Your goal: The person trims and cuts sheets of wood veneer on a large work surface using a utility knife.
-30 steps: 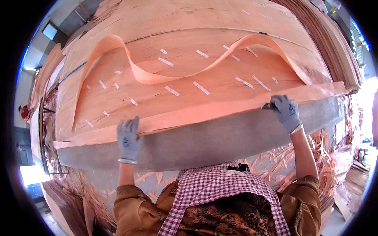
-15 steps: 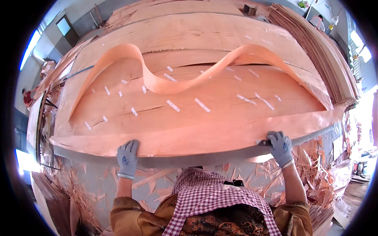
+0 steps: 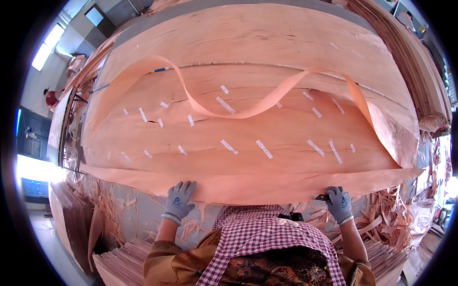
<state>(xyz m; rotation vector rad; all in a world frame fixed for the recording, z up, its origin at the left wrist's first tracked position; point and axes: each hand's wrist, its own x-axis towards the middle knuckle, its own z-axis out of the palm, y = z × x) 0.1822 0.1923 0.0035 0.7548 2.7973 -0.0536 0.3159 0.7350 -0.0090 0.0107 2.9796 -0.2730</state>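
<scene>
A wide sheet of thin tan wood veneer [image 3: 286, 138] lies in front of me, dotted with short white tape pieces [image 3: 264, 149]. Along its near edge runs a long flat band of veneer [image 3: 257, 183]. My left hand [image 3: 180, 199], in a grey glove, rests its outstretched fingers on this band, left of middle. At the right, my gloved right hand [image 3: 338, 204] is closed on a small dark tool [image 3: 322, 197] beside the same edge; its exact kind is unclear. A narrow veneer strip [image 3: 214, 113] stands curled in waves over the sheet.
A thin rod with a blue part [image 3: 160, 70] lies across the sheet behind the curled strip. Tall veneer stacks [image 3: 405, 52] line the right side. Veneer scraps [image 3: 381, 219] litter the floor. Another person [image 3: 51, 98] is at the far left.
The view has shifted. My left hand has moved right along the near edge, closer to my right hand. The curled strip has sunk lower, and the band now hangs over the grey table edge.
</scene>
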